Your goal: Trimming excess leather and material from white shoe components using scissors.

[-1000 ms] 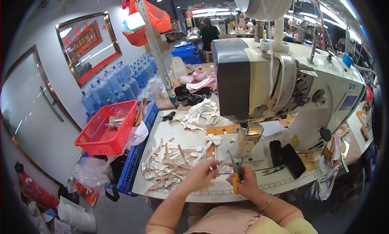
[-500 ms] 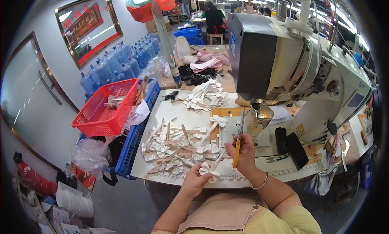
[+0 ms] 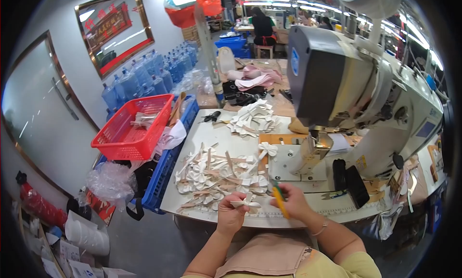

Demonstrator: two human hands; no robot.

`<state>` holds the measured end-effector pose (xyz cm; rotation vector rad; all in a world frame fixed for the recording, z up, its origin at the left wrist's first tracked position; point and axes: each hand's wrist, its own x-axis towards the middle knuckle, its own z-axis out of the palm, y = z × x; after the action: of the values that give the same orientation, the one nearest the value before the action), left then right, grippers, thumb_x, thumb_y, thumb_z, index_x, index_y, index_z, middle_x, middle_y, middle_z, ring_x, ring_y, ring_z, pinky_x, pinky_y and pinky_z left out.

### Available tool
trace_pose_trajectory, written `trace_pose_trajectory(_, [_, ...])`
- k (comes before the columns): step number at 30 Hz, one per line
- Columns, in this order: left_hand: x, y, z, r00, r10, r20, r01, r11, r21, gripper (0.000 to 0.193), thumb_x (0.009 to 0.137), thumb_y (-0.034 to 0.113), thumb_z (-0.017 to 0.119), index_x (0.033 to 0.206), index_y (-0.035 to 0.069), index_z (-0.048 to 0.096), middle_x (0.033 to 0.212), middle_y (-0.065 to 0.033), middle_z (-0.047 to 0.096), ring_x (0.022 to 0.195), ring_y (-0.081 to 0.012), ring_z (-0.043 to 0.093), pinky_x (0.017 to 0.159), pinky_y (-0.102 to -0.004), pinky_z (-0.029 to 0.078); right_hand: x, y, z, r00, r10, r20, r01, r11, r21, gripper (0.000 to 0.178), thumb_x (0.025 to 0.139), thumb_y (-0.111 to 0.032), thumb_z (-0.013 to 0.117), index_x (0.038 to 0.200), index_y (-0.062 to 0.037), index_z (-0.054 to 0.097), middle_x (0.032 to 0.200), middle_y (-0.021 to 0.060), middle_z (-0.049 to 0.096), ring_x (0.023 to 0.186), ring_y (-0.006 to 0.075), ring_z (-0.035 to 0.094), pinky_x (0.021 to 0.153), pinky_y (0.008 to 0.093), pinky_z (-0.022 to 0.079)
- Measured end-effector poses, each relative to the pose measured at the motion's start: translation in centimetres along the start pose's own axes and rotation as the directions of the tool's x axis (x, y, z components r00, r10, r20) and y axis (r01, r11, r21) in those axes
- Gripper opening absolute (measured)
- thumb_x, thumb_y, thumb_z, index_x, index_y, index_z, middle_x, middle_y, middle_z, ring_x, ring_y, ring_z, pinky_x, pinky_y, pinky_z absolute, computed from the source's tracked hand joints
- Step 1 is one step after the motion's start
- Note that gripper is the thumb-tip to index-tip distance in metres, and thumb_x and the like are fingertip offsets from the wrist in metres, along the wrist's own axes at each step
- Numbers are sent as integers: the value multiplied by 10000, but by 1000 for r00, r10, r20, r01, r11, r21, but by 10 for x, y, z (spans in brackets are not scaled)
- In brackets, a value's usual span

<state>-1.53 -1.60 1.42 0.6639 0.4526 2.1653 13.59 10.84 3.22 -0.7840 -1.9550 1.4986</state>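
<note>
My left hand (image 3: 230,216) is closed on a white leather bow strap (image 3: 248,202), its petals showing past the fingertips just above the table's front edge. To its right, my right hand (image 3: 294,201) is closed round a slim yellow-handled tool (image 3: 280,202) with some green near its upper end. Its tip is blurred, so I cannot tell its exact kind. A heap of similar white bow straps (image 3: 216,174), with beige undersides, lies beyond my left hand. Another bow (image 3: 268,150) lies at the left of the sewing machine's plate (image 3: 288,165).
The sewing machine (image 3: 317,76) stands at right. Near its base lie a black phone (image 3: 355,185) and small snips (image 3: 333,194). More white pieces (image 3: 252,118) and black scissors (image 3: 211,116) lie farther back. At left are a red basket (image 3: 130,148) and blue crate (image 3: 161,181).
My right hand has swung the tool over, so its handle slants differently and its long metal point no longer stands up. The bow in my left hand has turned edge-on. My view has shifted slightly.
</note>
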Motion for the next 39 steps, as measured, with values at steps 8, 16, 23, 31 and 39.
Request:
trace_pose_trajectory(8, [8,8,-9,1000,10,24,-14,988,151,299,653,-125,720,805,100,596,934,-39,577,804,-121,564,699,-239,481,-19,-39,-72,892,-187,412,355,852,-384,541,621,-387,830,953,-8,634,634,71,526,524,175,468,505,262,395])
trace_pose_trajectory(16, [9,5,-8,996,34,84,-53,969,242,323,625,-146,723,798,97,600,922,-61,582,792,-127,569,727,-253,492,-17,-47,-68,853,-270,447,468,774,-427,551,610,-422,818,962,-36,645,662,75,573,528,197,543,483,285,419])
trace_pose_trajectory(23, [7,4,-11,996,-23,89,3,974,228,317,630,-174,708,806,75,621,937,-80,593,849,-145,570,741,-274,506,-21,-43,-65,834,-374,405,545,672,-502,572,564,-412,843,966,-63,633,660,67,562,526,202,554,470,279,429])
trace_pose_trajectory(31, [7,2,-13,992,-42,117,13,971,238,302,640,-167,709,805,69,621,929,-74,585,821,-134,565,708,-257,509,-26,-34,-65,850,-273,451,492,717,-493,487,599,-387,814,924,-62,650,708,87,614,571,252,582,524,310,466])
trace_pose_trajectory(39, [18,16,9,972,-234,1,201,837,509,315,723,-73,709,1012,14,618,1006,-50,632,860,-93,587,765,-238,512,-37,0,-63,986,86,141,-47,964,-261,395,663,-206,823,953,-7,644,634,32,594,578,46,490,520,235,421])
